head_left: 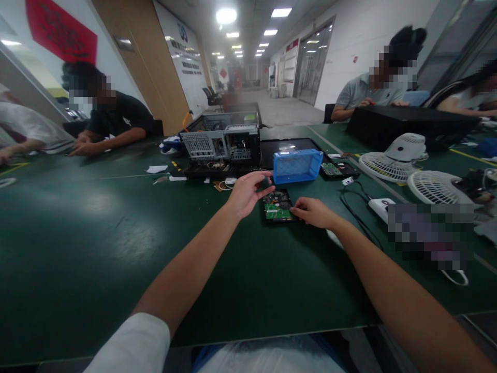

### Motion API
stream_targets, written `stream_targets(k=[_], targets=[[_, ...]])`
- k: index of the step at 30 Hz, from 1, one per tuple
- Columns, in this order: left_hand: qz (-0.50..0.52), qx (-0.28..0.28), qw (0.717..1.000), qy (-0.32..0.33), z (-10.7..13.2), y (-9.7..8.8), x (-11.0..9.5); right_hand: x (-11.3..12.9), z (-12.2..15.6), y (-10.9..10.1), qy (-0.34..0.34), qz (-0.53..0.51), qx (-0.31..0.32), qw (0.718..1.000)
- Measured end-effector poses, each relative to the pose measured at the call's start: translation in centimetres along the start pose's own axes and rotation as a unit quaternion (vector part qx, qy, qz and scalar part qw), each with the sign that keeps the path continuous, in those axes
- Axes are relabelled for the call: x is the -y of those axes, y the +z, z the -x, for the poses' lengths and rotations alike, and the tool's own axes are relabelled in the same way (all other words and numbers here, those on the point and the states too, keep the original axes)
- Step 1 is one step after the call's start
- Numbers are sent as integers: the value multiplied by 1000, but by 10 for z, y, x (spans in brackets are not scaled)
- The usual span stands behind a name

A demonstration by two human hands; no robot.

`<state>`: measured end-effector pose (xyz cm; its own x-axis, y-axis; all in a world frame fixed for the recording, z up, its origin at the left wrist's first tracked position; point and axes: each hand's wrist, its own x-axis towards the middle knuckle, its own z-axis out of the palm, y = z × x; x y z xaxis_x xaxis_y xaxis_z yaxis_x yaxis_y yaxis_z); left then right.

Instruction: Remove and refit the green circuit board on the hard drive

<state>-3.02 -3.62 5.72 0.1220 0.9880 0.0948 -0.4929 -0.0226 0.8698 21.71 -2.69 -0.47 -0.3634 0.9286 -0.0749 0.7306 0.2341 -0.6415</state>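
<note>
A hard drive (280,211) with a green circuit board on its upper face lies flat on the table in front of me. My right hand (313,212) is closed, its thumb and fingertips pinched at the drive's right edge; anything smaller between them is hidden. My left hand (248,194) hovers over the drive's upper left corner, fingers apart and holding nothing. Just behind the drive stands a blue plastic box (297,167), tipped on its side. The left fingertips come close to the box; whether they touch it I cannot tell.
An opened computer case (221,145) stands behind, left of a dark panel (289,147). Another drive (338,170) lies right of the box. White fans (394,158), a power strip (382,207) and cables occupy the right. Co-workers sit across the green table (116,248).
</note>
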Motion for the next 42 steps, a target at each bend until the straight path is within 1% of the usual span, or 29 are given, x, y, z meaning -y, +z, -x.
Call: stream_targets(k=[4, 7, 14, 19, 23, 30, 35, 37, 42], targets=[[10, 14, 1000, 5, -1, -1, 3, 0, 0, 1, 0, 1, -3, 1000], [5, 12, 1000, 13, -1, 0, 5, 1, 1, 0, 0, 3, -1, 1000], [-50, 9, 998, 21, -1, -1, 8, 2, 1, -1, -2, -1, 0, 1000], [-88, 13, 996, 24, -1, -6, 7, 2, 2, 0, 2, -5, 0, 1000], [-90, 22, 995, 28, -1, -6, 5, 3, 3, 0, 0, -3, -5, 1000], [-72, 8, 997, 27, 1, -3, 3, 3, 2, 0, 1, -2, -8, 1000], [-70, 41, 997, 4, 4, -2, -1, 3, 3, 0, -7, -7, -6, 1000], [-75, 47, 996, 1, 4, -2, -2, 2, 2, 0, -9, -5, -7, 1000], [-96, 28, 995, 4, 4, -2, -4, -1, 1, 2, -11, -1, -8, 1000]])
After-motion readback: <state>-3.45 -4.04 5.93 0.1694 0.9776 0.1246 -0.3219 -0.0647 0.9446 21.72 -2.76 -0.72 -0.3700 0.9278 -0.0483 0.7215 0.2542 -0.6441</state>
